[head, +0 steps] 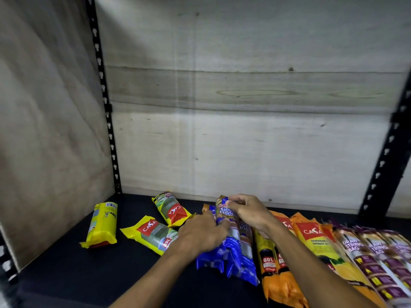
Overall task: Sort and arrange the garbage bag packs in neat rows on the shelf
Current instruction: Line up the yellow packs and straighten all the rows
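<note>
Both hands work on the blue packs (pixel 231 247) lying on the dark shelf (pixel 66 274), roughly midway along its width and running from the back edge toward the front edge. The right hand (pixel 249 211) pinches the far, upper end of one blue pack between thumb and curled fingers. The left hand (pixel 204 232) lies over the near left side of the same bundle, fingers bent against it; whether it grips or merely presses cannot be told.

The blue packs' long axis runs back to front, nearly parallel to the orange packs (pixel 275 263) just beside them on the right, beyond which the purple drawstring packs (pixel 373 263) lie toward the right edge.

Three yellow packs remain unsorted to the left: one (pixel 102 225) near the left back corner, lying back to front, and two (pixel 153 233) (pixel 172 208) skewed diagonally, just beside the left hand.

Judgement: the blue row is being squared against the orange. The left hand is the nearer to the yellow packs, which need turning back to front.
</note>
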Demonstrator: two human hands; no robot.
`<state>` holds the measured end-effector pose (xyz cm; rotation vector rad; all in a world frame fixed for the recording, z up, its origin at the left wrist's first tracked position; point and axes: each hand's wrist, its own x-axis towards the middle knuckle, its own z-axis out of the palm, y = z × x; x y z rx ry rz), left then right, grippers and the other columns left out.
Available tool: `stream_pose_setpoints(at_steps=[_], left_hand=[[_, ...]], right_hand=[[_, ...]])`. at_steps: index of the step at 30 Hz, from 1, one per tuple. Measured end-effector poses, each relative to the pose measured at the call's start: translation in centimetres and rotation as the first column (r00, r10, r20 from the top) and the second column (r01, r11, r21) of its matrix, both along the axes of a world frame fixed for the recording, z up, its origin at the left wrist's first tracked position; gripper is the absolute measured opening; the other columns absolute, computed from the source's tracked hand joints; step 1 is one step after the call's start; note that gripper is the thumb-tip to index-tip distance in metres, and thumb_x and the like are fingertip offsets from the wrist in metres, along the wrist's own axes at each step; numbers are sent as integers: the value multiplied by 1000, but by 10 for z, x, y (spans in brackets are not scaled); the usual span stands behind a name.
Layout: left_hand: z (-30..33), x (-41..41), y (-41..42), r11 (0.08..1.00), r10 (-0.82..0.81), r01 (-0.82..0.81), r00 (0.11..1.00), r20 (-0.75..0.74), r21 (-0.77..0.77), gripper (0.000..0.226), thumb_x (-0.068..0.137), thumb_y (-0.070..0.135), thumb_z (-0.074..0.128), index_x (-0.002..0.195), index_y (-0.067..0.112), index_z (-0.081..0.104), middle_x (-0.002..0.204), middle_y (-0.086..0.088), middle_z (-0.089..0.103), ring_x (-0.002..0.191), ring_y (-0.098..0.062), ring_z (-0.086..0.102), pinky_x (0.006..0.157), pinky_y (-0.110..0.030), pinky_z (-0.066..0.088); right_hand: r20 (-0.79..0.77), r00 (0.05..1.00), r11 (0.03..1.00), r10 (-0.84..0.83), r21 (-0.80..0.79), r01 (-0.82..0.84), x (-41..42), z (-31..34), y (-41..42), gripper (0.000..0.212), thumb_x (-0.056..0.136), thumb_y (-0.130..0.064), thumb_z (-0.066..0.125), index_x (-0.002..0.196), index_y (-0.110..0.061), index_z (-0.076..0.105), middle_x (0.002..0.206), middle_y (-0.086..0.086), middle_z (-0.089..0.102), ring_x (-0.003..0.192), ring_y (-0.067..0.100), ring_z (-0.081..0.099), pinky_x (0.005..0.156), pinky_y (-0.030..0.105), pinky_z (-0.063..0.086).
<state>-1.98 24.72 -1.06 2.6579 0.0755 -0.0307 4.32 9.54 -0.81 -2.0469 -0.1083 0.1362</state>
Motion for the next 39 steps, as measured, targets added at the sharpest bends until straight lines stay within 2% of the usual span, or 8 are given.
stream_pose_setpoints(at_steps=[4, 10, 13, 15, 20, 24, 32, 39], left_hand=[[0, -6, 1, 1000, -26, 26, 1000, 2, 13, 54, 93, 60, 34, 111, 15, 57, 109, -7, 65, 99, -24, 60, 87, -39, 48], [1, -14, 13, 990, -19, 13, 999, -39, -144, 54, 91, 68, 36, 95, 19, 61, 101, -3, 66, 97, -21, 60, 86, -38, 48], [6, -16, 39, 988, 113, -115, 993, -21, -104, 55, 92, 65, 35, 101, 18, 62, 102, -2, 66, 96, -21, 60, 85, -37, 48], [6, -18, 61, 967, 256, -256, 966, 39, -14, 57, 91, 65, 38, 110, 16, 61, 112, -7, 65, 104, -27, 60, 88, -37, 48], [-12, -24, 93, 917, 385, -389, 921, 62, 82, 73, 88, 69, 41, 135, 14, 44, 139, -9, 42, 122, -31, 53, 91, -40, 45], [-29, -27, 95, 930, 346, -353, 935, 83, 102, 80, 82, 77, 41, 135, 17, 43, 137, -7, 30, 123, -28, 47, 92, -38, 49], [-30, -31, 119, 960, 279, -280, 960, 36, 29, 91, 70, 85, 49, 138, 26, 41, 131, 1, 34, 123, -21, 48, 95, -36, 48], [-29, -24, 139, 975, 186, -190, 982, -40, -114, 93, 68, 77, 62, 145, 30, 36, 136, 3, 43, 122, -18, 50, 103, -33, 45]], right_hand=[[50, 998, 987, 25, -159, -16, 0, 0, 4, 41, 92, -32, 68, 130, -20, 62, 124, 2, 65, 102, 15, 66, 84, 27, 55], [92, 996, 926, 11, -376, 24, 5, 8, 14, 44, 89, -33, 68, 130, -19, 61, 134, 5, 58, 118, 22, 57, 95, 34, 50], [258, 966, 853, -5, -504, 139, 3, 16, 28, 47, 92, -35, 63, 136, -21, 56, 141, 11, 47, 133, 32, 37, 103, 39, 41], [297, 955, 851, 12, -504, 146, 3, 21, 44, 46, 94, -36, 59, 137, -20, 55, 141, 12, 47, 134, 33, 34, 102, 41, 40], [183, 978, 839, 102, -544, 14, 14, 24, 98, 53, 91, -45, 59, 134, -14, 55, 137, 11, 55, 123, 30, 52, 94, 36, 47], [34, 984, 815, 175, -565, -126, 23, 26, 138, 53, 93, -46, 59, 131, -8, 54, 132, 12, 61, 115, 27, 60, 80, 31, 47], [-101, 970, 726, 221, -647, -233, 44, 11, 180, 46, 91, -41, 61, 122, -7, 61, 125, 13, 63, 111, 30, 62, 79, 32, 46], [-128, 952, 712, 277, -638, -293, 53, 3, 184, 56, 90, -41, 68, 133, -6, 57, 131, 13, 62, 114, 29, 62, 95, 36, 51]])
